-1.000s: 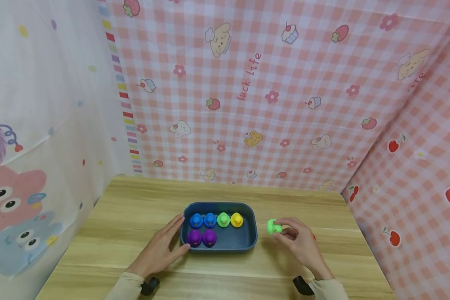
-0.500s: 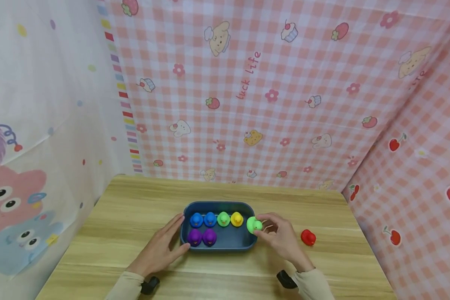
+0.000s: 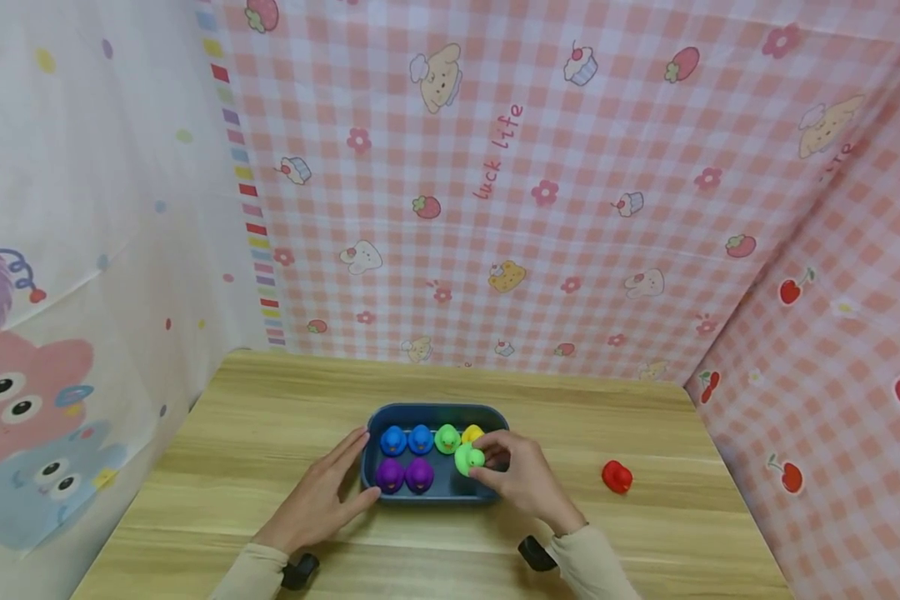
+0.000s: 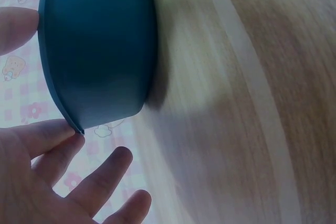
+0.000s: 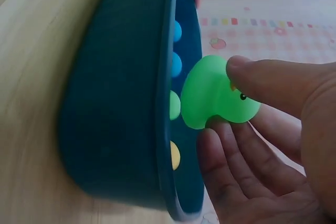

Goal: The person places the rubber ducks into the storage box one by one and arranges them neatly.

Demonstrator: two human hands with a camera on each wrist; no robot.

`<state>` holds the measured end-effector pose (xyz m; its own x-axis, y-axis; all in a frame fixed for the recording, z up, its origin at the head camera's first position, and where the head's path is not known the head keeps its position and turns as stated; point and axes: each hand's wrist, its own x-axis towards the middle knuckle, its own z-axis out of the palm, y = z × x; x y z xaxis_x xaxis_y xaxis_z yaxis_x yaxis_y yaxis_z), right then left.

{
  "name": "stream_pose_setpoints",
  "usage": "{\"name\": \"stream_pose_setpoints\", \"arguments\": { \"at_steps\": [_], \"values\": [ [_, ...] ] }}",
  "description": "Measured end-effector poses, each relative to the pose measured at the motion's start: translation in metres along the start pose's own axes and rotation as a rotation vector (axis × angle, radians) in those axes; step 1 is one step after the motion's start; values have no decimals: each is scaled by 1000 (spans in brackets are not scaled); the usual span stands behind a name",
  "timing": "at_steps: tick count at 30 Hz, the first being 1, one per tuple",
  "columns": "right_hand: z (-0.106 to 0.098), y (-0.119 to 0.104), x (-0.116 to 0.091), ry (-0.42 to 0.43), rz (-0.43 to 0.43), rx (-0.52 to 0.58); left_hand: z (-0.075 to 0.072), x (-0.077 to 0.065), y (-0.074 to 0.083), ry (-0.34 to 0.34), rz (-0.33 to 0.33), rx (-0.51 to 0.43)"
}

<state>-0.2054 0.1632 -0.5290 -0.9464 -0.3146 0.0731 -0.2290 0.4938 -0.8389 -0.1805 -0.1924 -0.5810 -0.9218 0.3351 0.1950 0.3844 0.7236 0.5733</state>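
My right hand (image 3: 528,479) pinches a light green toy duck (image 5: 218,95) between thumb and fingertips, over the right half of a dark blue tray (image 3: 450,487). Inside, a blue duck (image 3: 393,441), a second blue duck (image 3: 421,439), another green duck (image 3: 447,438) and a partly covered yellow duck (image 3: 471,432) form the back row. Two purple ducks sit in front, a left one (image 3: 390,476) and a right one (image 3: 419,475). At the tray's left end my left hand (image 3: 328,498) touches the rim, thumb and fingers spread and fairly straight.
A red duck (image 3: 617,477) lies on the wooden table (image 3: 285,408) to the right of the tray. Patterned cloth hangs behind the table (image 3: 525,233) and along both sides.
My right hand has carried the green duck leftward from beside the tray to over it. The red duck, earlier mostly behind that hand, now shows fully. My left hand has stayed in place.
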Motion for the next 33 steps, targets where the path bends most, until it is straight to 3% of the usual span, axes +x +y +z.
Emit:
{"name": "stream_pose_setpoints", "arguments": {
  "at_steps": [18, 25, 33],
  "values": [
    [24, -1, 20, -107, -46, -116, 0, -1, 0, -10, -9, -17],
    [28, -1, 24, -151, -52, -156, 1, -1, 0, -44, -36, -40],
    [31, -5, 31, -180, -43, -194, -1, 2, -3, -18, -25, -21]
  ]
}}
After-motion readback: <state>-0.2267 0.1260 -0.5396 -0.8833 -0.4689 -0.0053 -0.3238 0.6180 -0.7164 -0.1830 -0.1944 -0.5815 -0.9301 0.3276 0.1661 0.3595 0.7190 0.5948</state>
